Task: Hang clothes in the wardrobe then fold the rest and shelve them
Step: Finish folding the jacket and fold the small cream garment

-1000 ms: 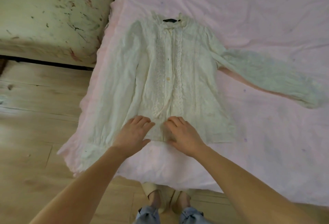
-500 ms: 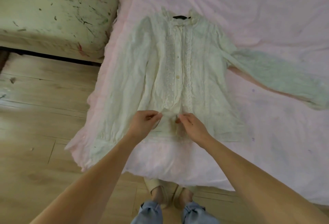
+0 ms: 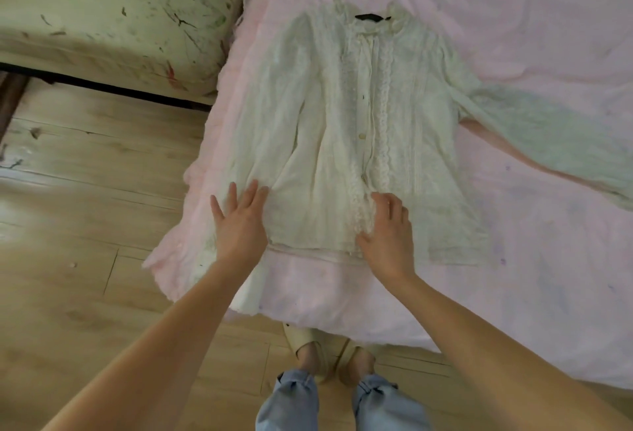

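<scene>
**Blouse flat at the bed's near edge, hands spread apart**

The white blouse (image 3: 359,142) lies face up on the pink sheet (image 3: 513,36), collar far, hem close to the near edge, where the sheet drops to the wood floor (image 3: 85,225). Its left sleeve (image 3: 219,259) runs down along the sheet's left corner and hangs partly over it; the right sleeve (image 3: 548,136) stretches out across open sheet. Wide bare sheet lies to the right and beyond the collar. At left a stained mattress (image 3: 102,12) butts against the sheet.

The left hand (image 3: 239,221) lies flat, fingers straight and spread, on the left sleeve beside the body. The right hand (image 3: 387,232) rests on the lace placket near the hem, fingers bent, fingertips pressing the cloth; no pinch shows.

Half a second ago both hands pinched the placket close together; now the left has moved out leftward and opened flat.
</scene>
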### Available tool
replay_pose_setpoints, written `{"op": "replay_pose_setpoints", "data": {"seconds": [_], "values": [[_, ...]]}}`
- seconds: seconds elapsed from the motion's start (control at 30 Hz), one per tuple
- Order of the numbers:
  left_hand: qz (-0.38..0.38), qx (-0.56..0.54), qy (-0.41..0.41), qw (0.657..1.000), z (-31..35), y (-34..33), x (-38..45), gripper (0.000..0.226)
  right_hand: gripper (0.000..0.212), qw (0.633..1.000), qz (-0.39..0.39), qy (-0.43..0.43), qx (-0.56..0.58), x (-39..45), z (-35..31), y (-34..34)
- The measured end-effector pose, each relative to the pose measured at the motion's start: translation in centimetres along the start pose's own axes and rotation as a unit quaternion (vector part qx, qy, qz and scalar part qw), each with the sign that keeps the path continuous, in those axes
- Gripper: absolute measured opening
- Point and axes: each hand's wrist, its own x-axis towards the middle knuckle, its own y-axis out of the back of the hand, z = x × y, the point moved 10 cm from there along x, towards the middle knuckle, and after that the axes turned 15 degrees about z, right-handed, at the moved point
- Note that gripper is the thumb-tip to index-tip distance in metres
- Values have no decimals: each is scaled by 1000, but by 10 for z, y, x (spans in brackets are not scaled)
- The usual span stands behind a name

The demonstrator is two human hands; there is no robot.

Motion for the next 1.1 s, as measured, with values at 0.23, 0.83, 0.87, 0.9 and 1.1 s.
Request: {"op": "replay_pose_setpoints", "data": {"seconds": [0.23, 0.83, 0.87, 0.9, 1.1], "values": [[8, -211, -12, 977, -1, 17, 15, 28, 57, 957, -61, 263, -106, -20, -56, -33], [-25, -59, -109, 992, 24, -3, 6, 25, 10, 983, -77, -16, 163, 52, -73, -28], [-36, -110, -49, 992, 15, -4, 10, 17, 10, 983, -75, -16, 165, 54, -72, -26], [-52, -163, 19, 985, 4, -8, 13, 11, 9, 984, -76, -8, 164, 54, -72, -26], [-111, -298, 136, 938, -17, -8, 16, 8, 55, 954, -195, 228, -8, 16, -90, -47]]}}
